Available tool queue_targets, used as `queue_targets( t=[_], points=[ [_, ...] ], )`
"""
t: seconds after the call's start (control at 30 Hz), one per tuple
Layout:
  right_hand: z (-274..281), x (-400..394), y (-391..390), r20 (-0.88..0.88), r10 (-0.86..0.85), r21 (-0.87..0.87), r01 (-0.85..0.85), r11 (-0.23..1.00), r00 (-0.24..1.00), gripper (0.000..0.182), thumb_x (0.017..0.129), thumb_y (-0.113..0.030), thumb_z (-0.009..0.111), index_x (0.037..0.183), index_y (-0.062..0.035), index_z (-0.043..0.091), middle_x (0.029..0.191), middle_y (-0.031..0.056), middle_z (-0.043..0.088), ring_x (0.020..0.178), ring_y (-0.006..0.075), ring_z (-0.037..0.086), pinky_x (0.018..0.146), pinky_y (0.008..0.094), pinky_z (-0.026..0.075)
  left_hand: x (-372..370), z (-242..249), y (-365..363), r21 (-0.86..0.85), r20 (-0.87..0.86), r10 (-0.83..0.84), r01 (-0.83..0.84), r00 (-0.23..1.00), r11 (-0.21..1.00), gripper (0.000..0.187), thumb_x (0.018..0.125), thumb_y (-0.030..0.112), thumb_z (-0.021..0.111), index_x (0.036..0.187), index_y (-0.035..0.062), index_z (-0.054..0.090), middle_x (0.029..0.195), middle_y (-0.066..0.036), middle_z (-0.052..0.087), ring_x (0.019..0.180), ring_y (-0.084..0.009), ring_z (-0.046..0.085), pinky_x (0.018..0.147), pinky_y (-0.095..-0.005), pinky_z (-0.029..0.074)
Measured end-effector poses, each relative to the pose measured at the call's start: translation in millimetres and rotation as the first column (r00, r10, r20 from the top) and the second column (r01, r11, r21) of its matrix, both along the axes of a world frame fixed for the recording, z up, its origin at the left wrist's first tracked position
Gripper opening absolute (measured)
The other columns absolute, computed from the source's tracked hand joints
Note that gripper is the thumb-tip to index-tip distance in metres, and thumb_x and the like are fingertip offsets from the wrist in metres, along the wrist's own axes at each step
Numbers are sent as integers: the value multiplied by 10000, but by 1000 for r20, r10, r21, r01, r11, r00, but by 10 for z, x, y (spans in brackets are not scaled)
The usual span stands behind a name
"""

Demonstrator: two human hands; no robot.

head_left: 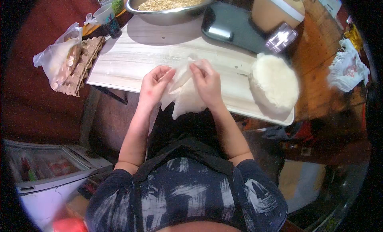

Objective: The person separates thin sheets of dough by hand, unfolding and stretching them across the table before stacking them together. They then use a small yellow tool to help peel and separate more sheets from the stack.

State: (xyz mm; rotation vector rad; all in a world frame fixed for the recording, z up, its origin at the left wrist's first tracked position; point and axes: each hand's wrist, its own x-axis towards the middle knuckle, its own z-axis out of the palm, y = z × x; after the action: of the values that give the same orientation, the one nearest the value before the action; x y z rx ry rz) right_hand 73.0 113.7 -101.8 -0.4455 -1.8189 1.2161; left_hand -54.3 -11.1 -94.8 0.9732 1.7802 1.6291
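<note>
Both hands are in front of my body at the table's near edge, pinching a thin, translucent spring roll wrapper [185,97]. My left hand [154,85] grips its upper left part between thumb and fingers. On the other side, my right hand [208,83] is closed on the upper right part. The wrapper hangs down in loose folds between the hands, its lower corners past the table edge. To the right, a thick round stack of white wrappers [275,83] sits near the table's front right corner.
A steel bowl [171,17] of bean sprouts stands at the back of the white table [127,62]. Behind the stack are a dark tray [227,22], a clear container [281,37] and a tan bucket [275,12]. Plastic bags [60,56] and cups [107,20] are at left.
</note>
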Motion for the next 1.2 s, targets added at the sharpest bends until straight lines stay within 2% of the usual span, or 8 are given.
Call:
queue_targets(
  t=[0.07,0.2,0.5,0.57,0.73,0.93,1.03,1.2],
  points=[
    [41,30,13,-30,-1,-12,0,1000,1000,163,917,-147,610,893,13,629,714,117,604,621,161,568,587,294,446,9,-34,-1,124,15,70,-71,997,990,178,921,145,630,997,-13,657,797,-8,664,716,-43,561,624,-203,437],
    [93,98,89,-79,21,-88,-28,996,997,175,929,-152,602,896,17,633,716,53,606,663,90,525,595,270,431,6,13,-20,186,-5,125,-122,992,975,176,940,145,609,883,-13,664,750,20,637,658,-17,513,569,-187,399],
    [138,264,276,-82,-75,-53,71,996,994,169,925,-153,608,893,9,644,709,18,595,647,74,481,592,239,402,-146,-21,-85,189,-91,270,-250,959,950,187,933,165,626,851,0,662,636,81,512,575,-1,390,500,-203,300],
    [143,305,309,-93,-66,-81,59,995,993,170,923,-155,610,888,7,646,702,9,588,644,71,477,588,236,398,-161,13,-119,176,-94,261,-242,961,954,187,934,167,626,855,0,661,632,81,510,572,-1,389,500,-204,301],
    [204,428,403,87,-32,-72,39,997,996,177,918,-163,618,897,8,658,696,-12,573,636,60,463,575,231,386,-198,68,-159,150,-71,248,-235,966,960,180,936,169,626,887,0,663,654,71,542,580,0,413,506,-197,310],
    [208,491,529,-62,-116,-17,115,993,991,188,916,-178,625,904,6,661,688,-11,585,610,65,461,555,234,377,-278,54,-208,231,-56,278,-259,959,938,177,937,161,622,944,-8,672,770,21,643,654,-26,521,572,-185,391],
    [245,603,579,66,-176,-23,177,984,982,178,917,-175,626,915,-1,662,684,-23,569,593,53,437,529,227,349,-342,21,-247,193,-38,294,-282,955,940,183,938,162,620,952,-13,673,804,1,662,693,-40,556,604,-193,420],
    [202,686,610,50,-175,-104,179,978,983,157,914,-164,633,939,-15,674,667,-45,543,576,31,402,503,215,305,-363,21,-278,216,-14,342,-332,939,918,198,935,173,627,959,-18,675,825,-6,673,697,-43,565,602,-193,420]
  ],
)
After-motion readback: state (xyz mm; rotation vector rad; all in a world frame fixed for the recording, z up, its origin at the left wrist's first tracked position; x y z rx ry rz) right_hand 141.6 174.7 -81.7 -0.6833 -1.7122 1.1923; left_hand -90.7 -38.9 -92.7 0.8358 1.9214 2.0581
